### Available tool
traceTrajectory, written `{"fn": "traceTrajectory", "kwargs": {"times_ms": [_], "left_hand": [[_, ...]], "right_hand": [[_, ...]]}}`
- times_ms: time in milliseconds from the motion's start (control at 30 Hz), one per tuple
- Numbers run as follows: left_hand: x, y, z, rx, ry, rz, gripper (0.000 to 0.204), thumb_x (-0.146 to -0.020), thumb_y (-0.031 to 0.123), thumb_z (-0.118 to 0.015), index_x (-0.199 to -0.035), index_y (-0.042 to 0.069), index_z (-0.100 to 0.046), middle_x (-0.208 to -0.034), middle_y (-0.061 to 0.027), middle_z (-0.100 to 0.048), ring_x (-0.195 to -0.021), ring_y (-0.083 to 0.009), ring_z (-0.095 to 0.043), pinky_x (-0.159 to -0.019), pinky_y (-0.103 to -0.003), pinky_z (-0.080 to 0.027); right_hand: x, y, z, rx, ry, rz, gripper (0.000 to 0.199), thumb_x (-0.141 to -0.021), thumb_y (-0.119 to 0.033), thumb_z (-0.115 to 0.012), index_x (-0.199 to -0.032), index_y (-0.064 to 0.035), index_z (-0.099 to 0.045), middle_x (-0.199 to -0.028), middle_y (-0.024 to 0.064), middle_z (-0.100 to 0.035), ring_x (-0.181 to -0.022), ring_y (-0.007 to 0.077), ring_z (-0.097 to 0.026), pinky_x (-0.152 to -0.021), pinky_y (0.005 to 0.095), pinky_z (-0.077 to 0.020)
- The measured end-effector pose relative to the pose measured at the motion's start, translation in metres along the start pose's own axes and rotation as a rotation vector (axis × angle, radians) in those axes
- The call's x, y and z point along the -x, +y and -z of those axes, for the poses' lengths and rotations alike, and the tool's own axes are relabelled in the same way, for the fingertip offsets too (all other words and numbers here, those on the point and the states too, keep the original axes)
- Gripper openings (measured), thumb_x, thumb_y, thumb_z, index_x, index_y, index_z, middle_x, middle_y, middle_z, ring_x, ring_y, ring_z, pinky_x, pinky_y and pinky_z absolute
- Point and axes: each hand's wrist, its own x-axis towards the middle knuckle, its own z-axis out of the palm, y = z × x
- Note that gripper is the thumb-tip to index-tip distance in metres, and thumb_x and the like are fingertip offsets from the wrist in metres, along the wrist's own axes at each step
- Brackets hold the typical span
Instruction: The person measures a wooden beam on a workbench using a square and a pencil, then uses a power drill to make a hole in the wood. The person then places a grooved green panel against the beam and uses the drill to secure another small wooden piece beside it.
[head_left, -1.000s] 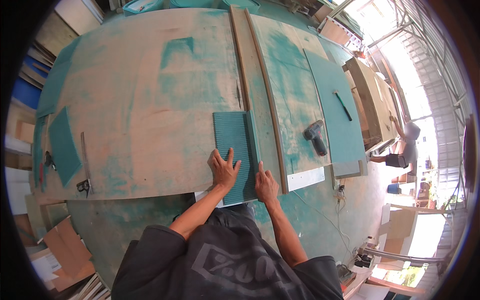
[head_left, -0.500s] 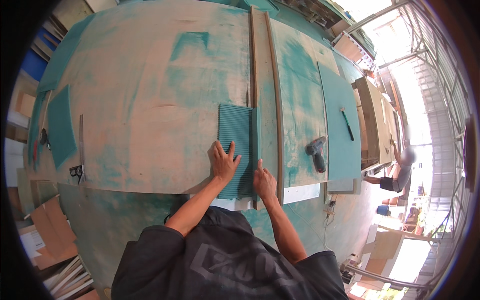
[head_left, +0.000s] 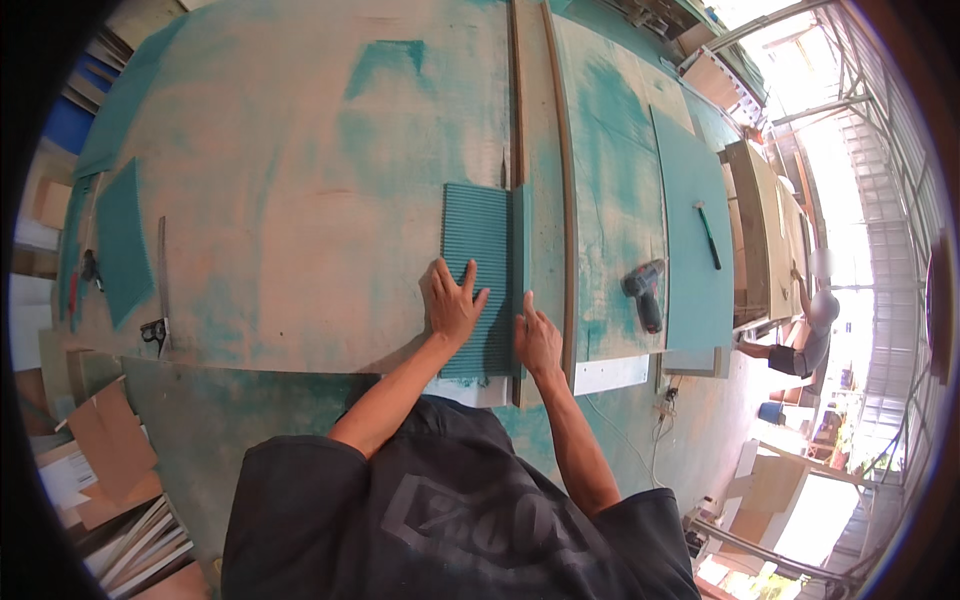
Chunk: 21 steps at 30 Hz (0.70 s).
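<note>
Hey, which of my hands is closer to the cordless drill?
Right. Your right hand is at the teal strip, left of the cordless drill; your left hand is farther left, on the ribbed teal panel.

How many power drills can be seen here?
1. The drill lies on the table, to the right of the right hand and near the left edge of the flat teal sheet. Clutter around the room could hide others.
</note>
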Motion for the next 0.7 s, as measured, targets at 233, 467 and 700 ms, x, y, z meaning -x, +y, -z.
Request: {"fn": "traceTrajectory", "kwargs": {"times_ms": [233,467,700], "left_hand": [[-0.007,0.003,0.002,0.010,0.018,0.003,0.065,-0.097,0.039,-0.071,-0.152,0.012,-0.051,-0.147,-0.0399,-0.031,-0.131,-0.0528,-0.041,-0.108,-0.055,-0.042],[-0.007,0.001,0.000,-0.021,0.022,0.013,0.064,-0.097,0.042,-0.069,-0.151,0.012,-0.052,-0.145,-0.0392,-0.034,-0.131,-0.0520,-0.042,-0.108,-0.054,-0.042],[-0.012,0.000,-0.006,-0.042,0.043,0.011,0.064,-0.098,0.044,-0.068,-0.151,0.012,-0.051,-0.147,-0.0393,-0.033,-0.132,-0.0515,-0.041,-0.108,-0.054,-0.042]], "right_hand": [[-0.007,0.006,-0.002,0.028,0.044,0.037,0.055,-0.100,-0.019,-0.059,-0.152,-0.0055,-0.047,-0.087,0.0194,-0.068,-0.075,0.0411,-0.069,-0.063,0.0518,-0.0544],[-0.011,0.002,0.000,-0.024,-0.011,-0.016,0.055,-0.099,-0.018,-0.061,-0.151,-0.0067,-0.050,-0.084,0.0183,-0.068,-0.074,0.0395,-0.069,-0.064,0.0506,-0.0547],[-0.019,0.000,0.000,0.008,-0.008,-0.017,0.053,-0.099,-0.018,-0.061,-0.150,-0.0058,-0.052,-0.084,0.0185,-0.068,-0.074,0.0381,-0.070,-0.064,0.0485,-0.0551]]}}
